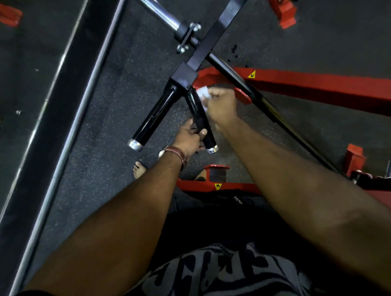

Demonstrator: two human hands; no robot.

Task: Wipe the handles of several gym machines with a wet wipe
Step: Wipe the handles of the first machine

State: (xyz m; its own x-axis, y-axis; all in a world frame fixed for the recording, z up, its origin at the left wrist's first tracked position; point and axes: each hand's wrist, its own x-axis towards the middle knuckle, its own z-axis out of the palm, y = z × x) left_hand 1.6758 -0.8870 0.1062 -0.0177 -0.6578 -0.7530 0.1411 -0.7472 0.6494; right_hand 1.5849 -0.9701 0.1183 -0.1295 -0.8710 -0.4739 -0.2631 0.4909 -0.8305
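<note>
Middle of the frame, two black handles fork down from one black block, each tipped with a silver cap. The right hand [221, 106] is up near the top of the right handle [199, 116], fingers curled around a white wipe [203, 94] and pressing it to the bar just under the block. The left hand [189, 137] is lower down, thumb and fingers closed round the same handle just above its cap, bracing it; there's a brown strap [176, 154] on that wrist. The left handle [153, 118] stands free, nobody touching it.

This looks like a stroke starting at the top of the handle. To do it well, I'd say wrap the wipe right round the bar, not just dab the near face, and draw it down in one firm pull toward the cap. The bracing hand sits in the path, so it will need to shift up or let go for the wipe to cover the lower end. Finish over the cap, then cross to the left handle. Red frame [329, 87] runs across the right of the frame.
</note>
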